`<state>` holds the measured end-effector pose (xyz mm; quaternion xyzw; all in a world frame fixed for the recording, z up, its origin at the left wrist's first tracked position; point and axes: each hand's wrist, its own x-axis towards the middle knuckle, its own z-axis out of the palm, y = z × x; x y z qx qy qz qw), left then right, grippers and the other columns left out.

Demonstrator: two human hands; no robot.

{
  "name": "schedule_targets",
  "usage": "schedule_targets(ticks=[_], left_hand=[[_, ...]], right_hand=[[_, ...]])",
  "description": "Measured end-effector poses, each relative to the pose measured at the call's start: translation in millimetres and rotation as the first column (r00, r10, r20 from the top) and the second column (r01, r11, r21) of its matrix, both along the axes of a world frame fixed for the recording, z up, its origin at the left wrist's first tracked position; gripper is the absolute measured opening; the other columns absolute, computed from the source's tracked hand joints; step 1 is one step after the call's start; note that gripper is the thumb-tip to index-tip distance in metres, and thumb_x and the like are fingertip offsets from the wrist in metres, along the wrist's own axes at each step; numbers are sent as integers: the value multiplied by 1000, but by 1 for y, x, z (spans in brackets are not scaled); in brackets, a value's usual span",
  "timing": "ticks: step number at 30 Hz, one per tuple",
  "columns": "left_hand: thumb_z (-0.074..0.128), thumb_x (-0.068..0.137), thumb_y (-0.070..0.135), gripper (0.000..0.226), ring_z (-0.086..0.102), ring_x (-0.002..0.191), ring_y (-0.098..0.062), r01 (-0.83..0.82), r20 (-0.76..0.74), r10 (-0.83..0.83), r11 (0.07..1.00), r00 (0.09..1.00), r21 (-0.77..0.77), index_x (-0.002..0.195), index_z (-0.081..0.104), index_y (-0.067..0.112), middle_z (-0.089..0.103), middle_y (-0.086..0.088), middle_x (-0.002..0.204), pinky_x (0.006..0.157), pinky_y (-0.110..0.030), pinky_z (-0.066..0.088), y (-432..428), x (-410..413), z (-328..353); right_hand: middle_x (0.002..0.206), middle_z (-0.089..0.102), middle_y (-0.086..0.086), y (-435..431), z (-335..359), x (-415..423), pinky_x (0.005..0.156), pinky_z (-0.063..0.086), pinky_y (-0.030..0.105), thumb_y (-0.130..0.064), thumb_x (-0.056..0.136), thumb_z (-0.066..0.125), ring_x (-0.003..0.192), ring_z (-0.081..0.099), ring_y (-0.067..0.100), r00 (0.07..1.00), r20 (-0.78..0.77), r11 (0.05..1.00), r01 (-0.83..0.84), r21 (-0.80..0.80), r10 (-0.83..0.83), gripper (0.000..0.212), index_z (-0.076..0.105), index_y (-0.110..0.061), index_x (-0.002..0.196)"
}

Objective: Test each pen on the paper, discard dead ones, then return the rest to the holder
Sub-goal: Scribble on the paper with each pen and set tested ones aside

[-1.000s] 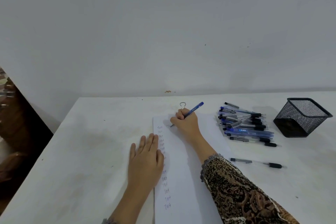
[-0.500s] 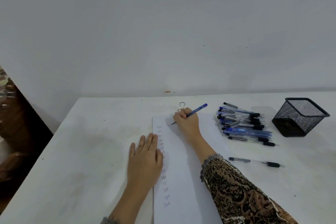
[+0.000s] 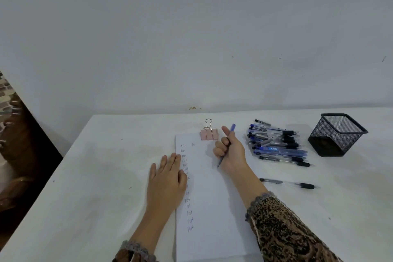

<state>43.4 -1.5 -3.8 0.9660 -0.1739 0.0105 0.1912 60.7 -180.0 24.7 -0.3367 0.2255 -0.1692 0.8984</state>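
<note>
A white sheet of paper (image 3: pixel 209 198) lies on the table, a column of small "Test" marks down its left side and one more mark at the top. My left hand (image 3: pixel 168 178) rests flat on the paper's left edge. My right hand (image 3: pixel 230 149) is closed around a blue pen (image 3: pixel 232 128), lifted off the sheet, thumb up, tip pointing down. A pile of several blue and black pens (image 3: pixel 276 144) lies to the right. One black pen (image 3: pixel 287 183) lies apart, nearer me. The black mesh holder (image 3: pixel 337 134) stands at the far right.
A pink binder clip (image 3: pixel 209 134) grips the paper's top edge. The white table (image 3: pixel 95 176) butts against a white wall at the back. Its left edge drops off beside dark brown furniture (image 3: pixel 19 155).
My right hand has stopped writing at the top of the sheet, pulled back to the right and turned the blue pen upright. A new mark shows at the top. My left hand stays put.
</note>
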Motion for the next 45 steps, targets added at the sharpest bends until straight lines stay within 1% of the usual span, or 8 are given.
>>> schedule_targets(ticks=[7,10,12,16,26,36,41,45], left_hand=[[18,97,31,51,7,144,-11,0,5,0,999,1000,-39,147,18,22,15,8,155,117,-34,0,1,-2,1],[26,98,28,49,9,144,-11,-1,4,2,998,1000,-68,147,21,21,18,7,155,117,-34,1,1,-2,1],[27,98,27,49,11,144,-12,1,9,0,996,1000,-87,147,23,20,20,6,154,117,-34,2,1,-4,0],[30,98,25,48,15,143,-14,2,26,0,996,1000,-93,145,28,19,25,4,153,117,-36,6,1,-3,-1],[29,98,24,48,15,143,-14,1,22,1,997,1000,-82,145,28,19,25,3,153,117,-36,6,1,-4,-1],[28,98,25,48,14,143,-14,-7,5,7,996,1000,-84,145,27,20,24,3,153,117,-35,5,0,-4,1],[28,98,24,47,14,143,-14,-5,14,6,997,1000,-81,145,27,19,24,3,153,117,-35,5,1,-5,1],[29,98,24,47,15,143,-13,-4,15,5,996,1000,-91,145,28,19,25,3,153,117,-35,5,0,-5,1]], right_hand=[[42,25,-8,-1,11,-22,32,15,11,-20,102,28,30,19,5,991,-119,998,55,-19,-57,23,45,-15,88],[62,33,-1,-8,26,-38,35,21,15,-17,101,32,38,25,8,981,-193,972,-23,-235,-24,17,48,-13,99],[70,37,1,-17,37,-53,41,32,21,-14,99,38,48,32,12,947,-321,837,-177,-518,2,15,52,-12,102],[94,61,3,-43,54,-106,75,38,23,-14,94,49,85,55,18,856,-468,295,-398,-869,-221,18,63,-13,105],[108,62,11,-63,18,-195,74,45,26,-18,91,55,91,59,22,603,-707,78,-738,-670,-371,21,57,-6,109],[112,60,10,-96,28,-180,80,46,30,-22,93,52,96,56,26,648,-594,-29,-687,-726,-478,18,62,-11,103],[128,51,-4,-119,30,-160,99,35,38,-27,94,53,121,43,22,704,-558,-357,-707,-610,-439,26,60,-29,119],[109,57,-5,-131,25,-154,93,31,36,-22,93,49,112,48,20,689,-580,-401,-724,-561,-434,13,61,-28,95]])
